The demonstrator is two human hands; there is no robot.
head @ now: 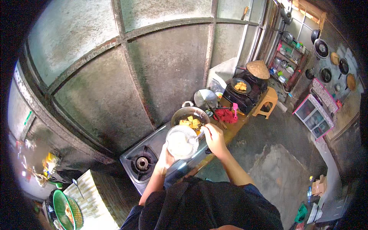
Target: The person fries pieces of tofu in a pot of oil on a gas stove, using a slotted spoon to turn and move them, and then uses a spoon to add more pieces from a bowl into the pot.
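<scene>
My left hand [167,156] grips the side of a round bowl [182,154] whose white contents are washed out by glare. In my right hand [214,138] is the handle of a metal spoon [196,139], its head reaching into the bowl. Just beyond the bowl, partly hidden by it, a metal pan [176,115] sits on the gas stove [165,132]. Yellow-brown food pieces [192,122] lie in dark liquid inside the pan. At the stove's left end, a burner [142,163] is uncovered.
Right of the pan are a metal lid [205,98], a red cloth [225,115] and a pink spatula [235,108]. Farther off, a black pan [246,89] with fried pieces rests on another stove, near an orange plastic stool [267,100]. A green basket [76,210] stands at lower left.
</scene>
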